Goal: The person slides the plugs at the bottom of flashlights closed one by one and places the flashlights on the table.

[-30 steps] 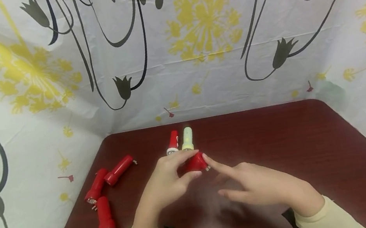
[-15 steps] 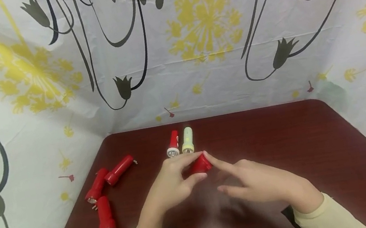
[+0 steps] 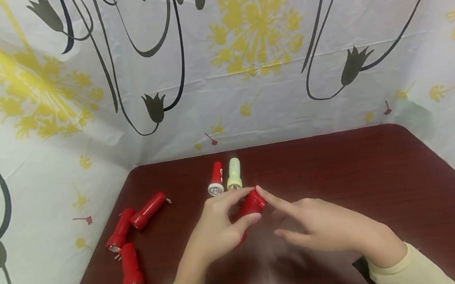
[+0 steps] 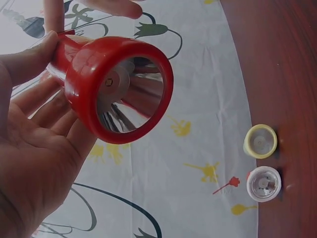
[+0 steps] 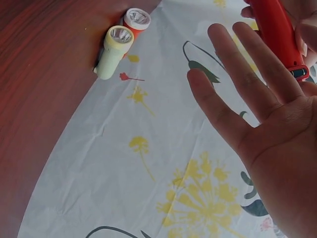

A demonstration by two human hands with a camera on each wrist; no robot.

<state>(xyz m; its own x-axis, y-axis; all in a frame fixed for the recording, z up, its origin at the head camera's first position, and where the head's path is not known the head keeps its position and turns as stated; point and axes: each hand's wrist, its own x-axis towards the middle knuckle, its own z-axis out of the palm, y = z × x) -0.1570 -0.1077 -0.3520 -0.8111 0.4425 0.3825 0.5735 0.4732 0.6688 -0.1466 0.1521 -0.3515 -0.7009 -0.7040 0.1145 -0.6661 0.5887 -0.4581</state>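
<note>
My left hand (image 3: 210,235) grips a red flashlight (image 3: 252,203) between thumb and fingers, above the middle of the table. In the left wrist view the flashlight's wide head (image 4: 83,89) with its silvery reflector faces the camera. My right hand (image 3: 333,227) comes in from the right, its index fingertip at the flashlight's tail end. Three of its fingers stretch out straight in the right wrist view, beside the red flashlight body (image 5: 278,37). A small dark slot (image 5: 298,73) shows at that end. Part of the flashlight is hidden behind the left hand.
Behind the hands lie a red flashlight with a white rim (image 3: 217,175) and a pale green flashlight (image 3: 234,170). Three more red flashlights (image 3: 149,210) (image 3: 121,229) (image 3: 131,269) lie at the left of the dark red table (image 3: 345,163). A patterned cloth (image 3: 275,105) hangs around it.
The left hand has shifted slightly right and turned the red flashlight. Metal prongs visible at its end one second ago no longer show. The right index finger has stayed at that end.
</note>
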